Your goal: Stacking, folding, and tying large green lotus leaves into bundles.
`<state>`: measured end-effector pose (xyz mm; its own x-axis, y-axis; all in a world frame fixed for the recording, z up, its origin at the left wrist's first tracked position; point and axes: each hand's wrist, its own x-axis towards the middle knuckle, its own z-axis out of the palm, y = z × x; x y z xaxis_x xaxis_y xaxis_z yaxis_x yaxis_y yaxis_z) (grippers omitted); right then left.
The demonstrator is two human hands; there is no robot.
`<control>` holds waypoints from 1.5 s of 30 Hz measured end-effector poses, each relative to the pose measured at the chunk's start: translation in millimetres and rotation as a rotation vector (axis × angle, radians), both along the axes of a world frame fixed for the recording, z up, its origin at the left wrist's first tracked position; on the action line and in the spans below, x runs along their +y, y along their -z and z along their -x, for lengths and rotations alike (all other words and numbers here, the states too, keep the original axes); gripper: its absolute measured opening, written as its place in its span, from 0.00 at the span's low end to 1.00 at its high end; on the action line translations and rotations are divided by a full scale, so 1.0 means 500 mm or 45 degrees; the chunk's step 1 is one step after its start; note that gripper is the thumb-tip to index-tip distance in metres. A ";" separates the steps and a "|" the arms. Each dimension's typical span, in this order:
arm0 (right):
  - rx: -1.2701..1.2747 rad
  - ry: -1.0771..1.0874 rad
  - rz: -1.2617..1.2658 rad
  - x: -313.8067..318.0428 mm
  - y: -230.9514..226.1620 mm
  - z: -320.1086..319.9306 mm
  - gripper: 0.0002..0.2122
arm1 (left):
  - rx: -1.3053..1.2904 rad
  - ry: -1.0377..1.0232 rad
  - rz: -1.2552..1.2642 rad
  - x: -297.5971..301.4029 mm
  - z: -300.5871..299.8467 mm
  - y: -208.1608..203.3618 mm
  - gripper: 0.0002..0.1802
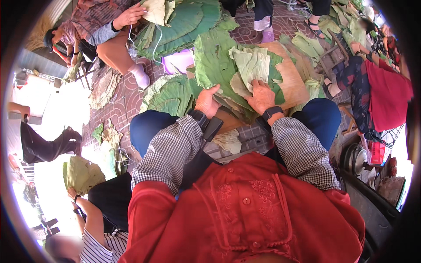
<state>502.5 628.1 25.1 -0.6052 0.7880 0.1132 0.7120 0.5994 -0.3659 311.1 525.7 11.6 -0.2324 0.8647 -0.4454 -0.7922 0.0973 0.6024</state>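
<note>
A large green lotus leaf (215,61) lies spread over my knees, with a smaller pale, dry leaf (252,65) on top of it. My right hand (262,97) pinches the pale leaf's lower end, fingers closed. At the left lower edge of the green leaf, my left hand (208,101) grips with its thumb on top; its other fingers are partly hidden beneath. Under the leaves, a brown board (291,83) shows at the right. Another stack of green leaves (169,97) rests on the ground to the left of my left hand.
A purple basin (179,60) stands beyond the leaves. Facing me, a person's hand (130,16) holds pale leaves over a big green leaf pile (193,26) with white string. Another person handles a leaf (83,175) at lower left. A wooden stool (335,52) is at right.
</note>
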 end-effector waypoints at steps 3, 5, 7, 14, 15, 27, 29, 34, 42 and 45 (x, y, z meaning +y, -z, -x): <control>-0.035 0.011 -0.076 0.005 -0.006 0.000 0.22 | -0.029 0.029 -0.029 -0.001 -0.005 -0.006 0.19; -0.034 -0.001 -0.067 0.013 -0.003 -0.002 0.20 | -0.032 0.026 -0.046 -0.003 -0.011 -0.009 0.19; -0.089 -0.036 -0.066 0.021 0.003 -0.003 0.20 | -0.001 -0.042 0.020 -0.002 -0.015 -0.012 0.19; 0.838 0.453 0.539 0.122 0.045 -0.085 0.18 | -0.036 -0.137 -0.122 0.002 0.002 0.023 0.19; 0.720 0.636 0.820 0.136 0.062 -0.111 0.20 | -0.077 -0.132 -0.008 -0.004 0.005 0.037 0.18; 0.762 0.560 1.409 0.151 0.111 -0.157 0.29 | 0.204 0.315 0.661 -0.046 0.009 -0.032 0.30; 0.916 0.756 1.689 0.126 0.082 -0.174 0.31 | 0.196 0.561 0.687 -0.080 -0.015 -0.076 0.37; 0.991 0.877 1.360 0.135 0.053 -0.180 0.31 | 0.967 0.724 0.302 -0.084 -0.082 -0.141 0.21; 1.323 0.814 1.201 0.122 0.059 -0.183 0.18 | 2.580 0.917 0.141 0.108 -0.133 -0.100 0.43; 1.447 0.575 0.882 0.087 -0.007 -0.167 0.18 | 2.407 1.258 0.240 0.144 -0.168 -0.074 0.49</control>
<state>586.0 671.6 28.5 -0.1297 0.9839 -0.1232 -0.0878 -0.1351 -0.9869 395.2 597.7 48.4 -0.0036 0.9353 -0.3539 0.9300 0.1332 0.3426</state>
